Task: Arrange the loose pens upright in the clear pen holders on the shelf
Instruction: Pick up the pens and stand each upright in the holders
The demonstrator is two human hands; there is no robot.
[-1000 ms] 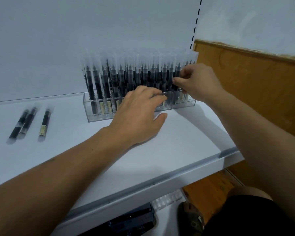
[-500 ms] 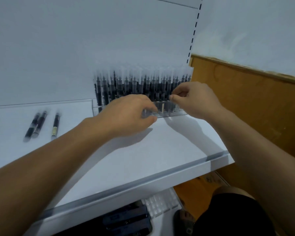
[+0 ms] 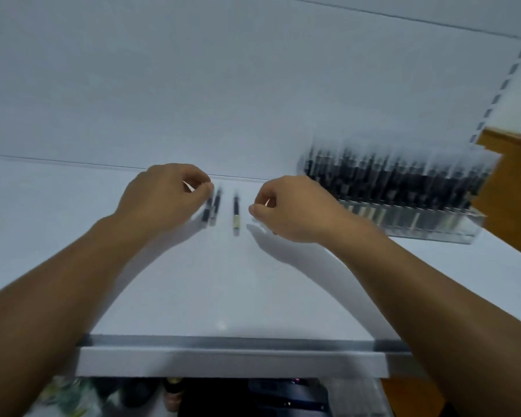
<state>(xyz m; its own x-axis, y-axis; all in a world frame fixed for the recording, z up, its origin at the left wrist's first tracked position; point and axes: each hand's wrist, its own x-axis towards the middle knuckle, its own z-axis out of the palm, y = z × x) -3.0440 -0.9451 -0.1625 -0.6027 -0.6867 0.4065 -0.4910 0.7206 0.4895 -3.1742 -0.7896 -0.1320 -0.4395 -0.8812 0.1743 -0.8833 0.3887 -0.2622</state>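
Note:
Three loose black pens lie on the white shelf (image 3: 223,290) between my hands: a pair side by side (image 3: 211,207) and a single pen with a pale label (image 3: 236,213). My left hand (image 3: 163,201) hovers with curled fingers, its fingertips at the upper ends of the pair; blur hides whether it pinches one. Just right of the single pen, my right hand (image 3: 292,210) has thumb and fingers curled with nothing visible in them. The clear pen holder (image 3: 433,228), packed with several upright black pens, stands at the right, apart from both hands.
The shelf has a grey front lip (image 3: 232,344) and a white back panel. A brown wooden board (image 3: 512,188) rises right of the holder. Dark items sit on the level below the shelf.
Both hands left the pen holder and moved left to the three loose pens. The view swung left, so the holder now sits at the right.

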